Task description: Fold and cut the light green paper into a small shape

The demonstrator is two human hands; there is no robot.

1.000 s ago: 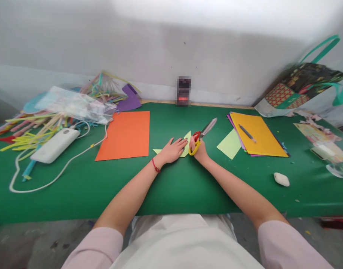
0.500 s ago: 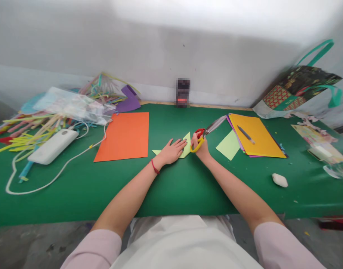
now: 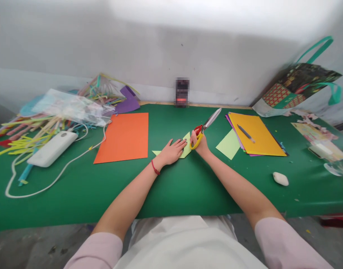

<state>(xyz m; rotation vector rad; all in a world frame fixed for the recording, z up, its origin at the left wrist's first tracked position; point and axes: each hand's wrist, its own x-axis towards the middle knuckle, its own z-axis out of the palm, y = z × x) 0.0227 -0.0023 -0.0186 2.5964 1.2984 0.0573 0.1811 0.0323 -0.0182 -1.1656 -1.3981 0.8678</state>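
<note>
My left hand [image 3: 173, 152] lies flat with fingers spread on a folded light green paper [image 3: 187, 147], pressing it to the table and covering much of it. Just right of that paper, my right hand [image 3: 201, 144] is closed around the red and yellow handles of a pair of scissors [image 3: 198, 136]. The silver blades point up and to the right, away from the paper. Farther right lies a second light green piece of paper [image 3: 229, 145], its edge against a stack of coloured sheets [image 3: 258, 136] with yellow on top.
An orange sheet [image 3: 126, 136] lies to the left. Beyond it are a white power bank [image 3: 52, 148] with a looping cable and a heap of paper strips [image 3: 28, 138]. A pen [image 3: 246, 133] rests on the stack. A white case [image 3: 280, 178] and a patterned bag [image 3: 289, 89] are at right.
The scissors have turned in my right hand, so their blades now point more steeply upward and sit clear of the coloured stack. My left hand has stayed on the folded paper.
</note>
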